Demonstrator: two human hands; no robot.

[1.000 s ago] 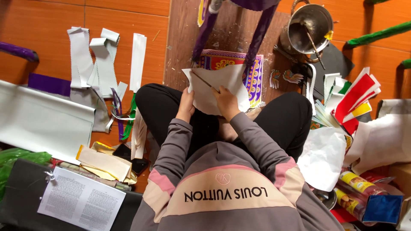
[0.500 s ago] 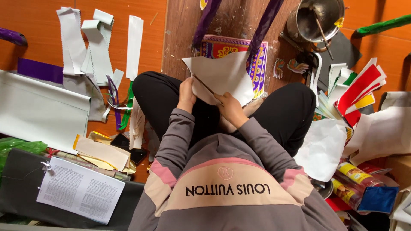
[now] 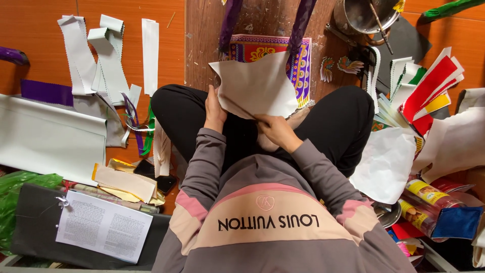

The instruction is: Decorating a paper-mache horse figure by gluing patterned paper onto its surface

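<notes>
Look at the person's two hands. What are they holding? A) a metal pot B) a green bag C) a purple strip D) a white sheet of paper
D: both the left hand and the right hand grip the lower edge of the white sheet of paper, held up over the person's lap; the metal pot stands apart, untouched.
</notes>
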